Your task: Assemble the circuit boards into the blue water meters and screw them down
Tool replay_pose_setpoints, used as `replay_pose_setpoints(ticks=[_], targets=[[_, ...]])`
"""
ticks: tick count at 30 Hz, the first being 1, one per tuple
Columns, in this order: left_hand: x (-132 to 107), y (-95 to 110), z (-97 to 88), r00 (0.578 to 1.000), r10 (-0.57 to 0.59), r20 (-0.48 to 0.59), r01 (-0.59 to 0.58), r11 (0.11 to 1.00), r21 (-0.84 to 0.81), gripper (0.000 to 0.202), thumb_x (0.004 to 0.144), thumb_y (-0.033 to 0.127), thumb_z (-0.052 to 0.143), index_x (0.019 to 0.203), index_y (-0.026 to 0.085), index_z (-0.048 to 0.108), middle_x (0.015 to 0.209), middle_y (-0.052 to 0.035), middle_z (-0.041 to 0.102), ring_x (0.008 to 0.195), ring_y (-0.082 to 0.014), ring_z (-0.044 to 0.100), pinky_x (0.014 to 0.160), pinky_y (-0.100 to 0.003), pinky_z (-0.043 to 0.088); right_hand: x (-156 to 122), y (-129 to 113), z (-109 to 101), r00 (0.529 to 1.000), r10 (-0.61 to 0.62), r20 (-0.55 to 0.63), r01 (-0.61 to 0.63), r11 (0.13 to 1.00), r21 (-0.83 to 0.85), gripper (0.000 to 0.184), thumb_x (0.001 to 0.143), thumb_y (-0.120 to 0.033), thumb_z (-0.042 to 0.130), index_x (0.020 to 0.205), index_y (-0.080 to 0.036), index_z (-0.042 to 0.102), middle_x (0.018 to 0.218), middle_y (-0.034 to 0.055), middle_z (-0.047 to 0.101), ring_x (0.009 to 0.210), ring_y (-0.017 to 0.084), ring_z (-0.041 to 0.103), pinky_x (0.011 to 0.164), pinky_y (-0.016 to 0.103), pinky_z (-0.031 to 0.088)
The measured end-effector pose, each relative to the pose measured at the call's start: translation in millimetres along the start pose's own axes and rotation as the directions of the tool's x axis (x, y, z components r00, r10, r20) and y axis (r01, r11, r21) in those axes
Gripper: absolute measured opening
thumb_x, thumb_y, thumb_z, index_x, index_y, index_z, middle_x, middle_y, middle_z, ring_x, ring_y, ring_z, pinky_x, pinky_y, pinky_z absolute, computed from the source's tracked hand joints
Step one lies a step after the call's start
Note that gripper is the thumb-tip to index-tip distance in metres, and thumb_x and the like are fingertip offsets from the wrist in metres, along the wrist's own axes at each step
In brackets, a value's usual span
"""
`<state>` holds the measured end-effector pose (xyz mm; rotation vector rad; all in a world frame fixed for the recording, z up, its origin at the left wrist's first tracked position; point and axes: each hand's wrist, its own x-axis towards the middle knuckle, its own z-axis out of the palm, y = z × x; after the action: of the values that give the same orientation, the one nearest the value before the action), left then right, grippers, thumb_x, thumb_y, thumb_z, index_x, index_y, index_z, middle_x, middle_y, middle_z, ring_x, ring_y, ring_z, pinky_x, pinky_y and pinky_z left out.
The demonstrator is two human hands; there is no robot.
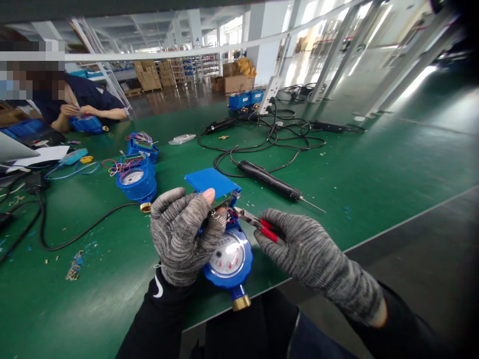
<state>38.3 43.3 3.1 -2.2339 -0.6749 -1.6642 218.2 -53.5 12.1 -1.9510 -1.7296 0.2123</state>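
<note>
A blue water meter (228, 257) with a round dial and a brass end lies at the table's front edge. Its blue lid (212, 181) stands raised behind the dial, with a circuit board and red and dark wires below it. My left hand (183, 232), in a grey knitted glove with bare fingertips, is closed on the meter's upper part by the board. My right hand (299, 244), gloved alike, grips red-handled cutting pliers (258, 224). Their jaws are at the wires, right of my left fingertips; whether they touch a wire I cannot tell.
A black electric screwdriver (269, 180) with its cord lies behind my right hand. Two opened meters (136, 177) with loose wires stand to the left. Scattered screws (75, 267) lie front left. Across the table, a co-worker (86, 102) handles another meter. A power strip (270, 94) stands at the back.
</note>
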Motion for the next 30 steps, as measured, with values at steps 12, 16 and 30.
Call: replay_pose_setpoints(ticks=[12,16,30], targets=[[1.0,-3.7,-5.4,0.994,0.095,0.048,-0.096,0.995,0.008,0.056,0.067,0.016,0.077,0.12,0.021,0.057,0.098,-0.0042,0.071,0.1,-0.0226,0.062,0.096,-0.038,0.045,-0.5,-2.2,0.8,0.998,0.056,-0.004,-0.056,0.997,0.06,0.024,0.083,-0.041,0.052,0.075,-0.021,0.062,0.065,0.0029,0.064,0.052,0.017,0.056,0.053,0.03,0.045],[1.4,-1.7,-5.3,0.992,0.115,0.055,-0.115,0.993,-0.02,0.056,0.066,0.015,0.078,0.118,0.021,0.058,0.098,-0.004,0.07,0.1,-0.0225,0.062,0.096,-0.038,0.045,-2.3,1.3,6.8,0.996,0.078,0.049,-0.084,0.985,0.152,0.024,0.081,-0.042,0.054,0.073,-0.02,0.062,0.065,0.0027,0.061,0.056,0.018,0.054,0.057,0.033,0.044],[11.4,-21.5,0.8,0.331,-0.721,0.609,0.82,-0.1,-0.564,0.034,0.079,0.029,0.067,0.112,0.021,0.065,0.101,-0.0031,0.07,0.083,-0.016,0.068,0.074,-0.027,0.055,7.0,64.9,26.3,0.704,0.404,0.584,-0.34,-0.531,0.777,0.014,0.084,-0.031,0.058,0.091,-0.02,0.063,0.084,0.0048,0.067,0.079,0.021,0.066,0.074,0.043,0.057]])
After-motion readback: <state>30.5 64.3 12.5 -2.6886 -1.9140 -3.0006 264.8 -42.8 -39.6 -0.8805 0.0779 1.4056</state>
